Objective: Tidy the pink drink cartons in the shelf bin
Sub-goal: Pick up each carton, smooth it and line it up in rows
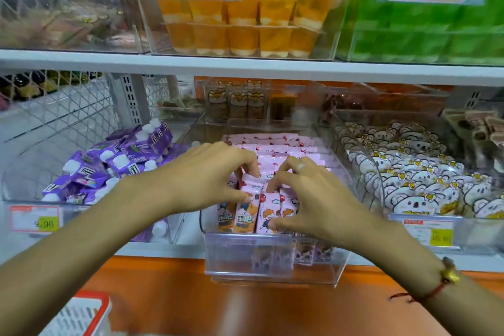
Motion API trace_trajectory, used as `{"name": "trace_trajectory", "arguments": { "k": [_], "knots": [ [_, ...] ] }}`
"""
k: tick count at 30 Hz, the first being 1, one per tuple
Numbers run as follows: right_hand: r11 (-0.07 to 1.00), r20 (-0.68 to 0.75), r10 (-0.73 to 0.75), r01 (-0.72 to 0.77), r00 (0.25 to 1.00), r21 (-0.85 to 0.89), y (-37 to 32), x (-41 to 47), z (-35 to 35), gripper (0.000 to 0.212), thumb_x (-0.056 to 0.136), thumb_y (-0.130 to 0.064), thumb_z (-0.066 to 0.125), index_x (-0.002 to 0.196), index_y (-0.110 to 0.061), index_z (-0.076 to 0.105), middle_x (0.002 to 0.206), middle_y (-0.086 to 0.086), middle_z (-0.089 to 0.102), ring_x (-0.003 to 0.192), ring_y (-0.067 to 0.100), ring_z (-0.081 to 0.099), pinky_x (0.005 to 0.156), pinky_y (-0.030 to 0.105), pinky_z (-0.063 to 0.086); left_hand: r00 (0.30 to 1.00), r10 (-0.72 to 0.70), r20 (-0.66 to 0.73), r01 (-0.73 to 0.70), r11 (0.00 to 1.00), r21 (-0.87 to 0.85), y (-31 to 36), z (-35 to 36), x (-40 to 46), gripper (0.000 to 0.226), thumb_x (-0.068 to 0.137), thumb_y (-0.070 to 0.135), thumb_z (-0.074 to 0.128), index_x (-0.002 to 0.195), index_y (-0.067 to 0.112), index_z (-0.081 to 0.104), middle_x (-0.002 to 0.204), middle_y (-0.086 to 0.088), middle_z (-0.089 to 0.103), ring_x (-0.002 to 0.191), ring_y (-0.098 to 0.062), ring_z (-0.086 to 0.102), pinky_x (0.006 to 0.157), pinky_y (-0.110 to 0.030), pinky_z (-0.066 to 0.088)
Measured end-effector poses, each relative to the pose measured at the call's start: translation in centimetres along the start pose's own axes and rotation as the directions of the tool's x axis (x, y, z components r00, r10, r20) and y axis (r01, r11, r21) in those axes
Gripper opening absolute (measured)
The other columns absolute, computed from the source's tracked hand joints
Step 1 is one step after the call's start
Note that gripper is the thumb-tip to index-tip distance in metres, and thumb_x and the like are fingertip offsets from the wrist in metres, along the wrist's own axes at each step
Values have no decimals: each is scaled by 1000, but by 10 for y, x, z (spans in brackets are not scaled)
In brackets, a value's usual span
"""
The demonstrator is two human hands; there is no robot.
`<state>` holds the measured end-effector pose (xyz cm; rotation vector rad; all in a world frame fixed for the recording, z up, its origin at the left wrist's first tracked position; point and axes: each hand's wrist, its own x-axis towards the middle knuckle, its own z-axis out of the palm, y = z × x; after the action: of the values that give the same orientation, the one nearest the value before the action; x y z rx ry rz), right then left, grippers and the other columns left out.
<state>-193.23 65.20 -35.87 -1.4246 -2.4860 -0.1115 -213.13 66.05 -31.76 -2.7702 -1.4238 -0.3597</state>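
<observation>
To the left of the clear shelf bin (272, 262), purple pouches (114, 163) with white caps lay heaped in a neighbouring clear tray, a price tag (35, 222) hanging on its front. The left hand (207, 174) reached over the bin's left side, its thumb and fingers pinched around the top of one pink drink carton (246, 210) in the front row. That carton stood upright, touching its neighbours on both sides.

Inside the bin, the pink drink cartons (283, 150) filled the space in rows running from the front wall to the back, the rear ones lying tilted and overlapping. More cartons showed blurred through the bin's front wall.

The right hand (313, 199), with a ring on one finger, came over the bin's right half. Its fingers were curled down onto the carton tops and its thumb pressed against the face of a front-row carton (268, 213); it gripped that carton between thumb and fingertips. A red cord bracelet (436, 286) with a gold charm sat on that wrist.

To the right of the bin, white bear-shaped packets (414, 180) crowded another clear tray. Above the bin, orange jelly cups (245, 16) stood stacked on the upper shelf.
</observation>
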Motion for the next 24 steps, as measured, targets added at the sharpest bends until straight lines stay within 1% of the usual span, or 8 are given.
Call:
{"name": "trace_trajectory", "arguments": {
  "k": [4,8,12,14,16,18,21,24],
  "knots": [
    [1000,6,-4,4,1000,-15,0,2,-2,48,72,-54,73,111,-32,60,115,-7,48,108,14,40,76,30,29,998,13,-64,-5,992,129,2,11,-4,32,78,55,68,103,36,59,84,19,58,84,-6,52,51,-12,23],
    [1000,8,6,-6,1000,-1,1,1,-3,47,73,-52,73,113,-32,60,109,-6,52,103,15,43,71,29,28,999,-3,-45,4,1000,17,3,22,-7,28,81,45,71,103,30,63,95,12,69,87,-6,61,63,-17,38],
    [1000,9,9,-9,1000,5,1,1,0,48,75,-53,70,117,-32,57,104,-8,54,100,14,43,73,28,25,999,-7,-40,13,989,146,5,24,-8,28,84,48,65,106,33,58,79,11,57,71,-10,44,49,-22,21],
    [1000,16,-2,1,1000,11,1,-1,1,47,78,-54,66,118,-32,55,104,-9,54,101,14,42,75,29,26,998,0,-61,11,984,177,4,26,-10,30,84,49,63,109,34,56,86,12,60,82,-12,52,50,-20,21],
    [999,-2,-18,18,1000,44,0,-4,0,40,84,-54,60,116,-32,57,101,-10,54,100,14,44,79,30,31,992,39,-124,-21,989,148,0,31,-16,37,83,50,64,117,36,57,110,15,63,107,-9,55,67,-19,33],
    [993,-47,-11,17,999,121,-2,-7,-2,30,90,-47,54,113,-29,60,99,-11,55,99,13,47,80,29,35,958,50,-281,-39,998,45,-4,34,-29,43,82,44,68,123,35,56,129,17,56,122,-5,47,93,-20,36],
    [978,-161,38,-4,986,209,0,1,-5,21,97,-22,48,111,-20,64,100,-7,58,98,15,53,79,27,39,844,-174,-508,41,964,-263,-8,40,-43,51,81,31,73,127,34,51,131,22,49,117,1,45,89,-12,34],
    [992,-171,63,-43,983,118,10,28,-6,28,95,-10,44,115,-17,63,114,2,62,106,20,54,80,29,37,771,-469,-430,144,787,-601,-9,53,-45,47,84,31,67,126,37,46,123,24,52,111,-1,53,93,-18,42]
  ]
}}
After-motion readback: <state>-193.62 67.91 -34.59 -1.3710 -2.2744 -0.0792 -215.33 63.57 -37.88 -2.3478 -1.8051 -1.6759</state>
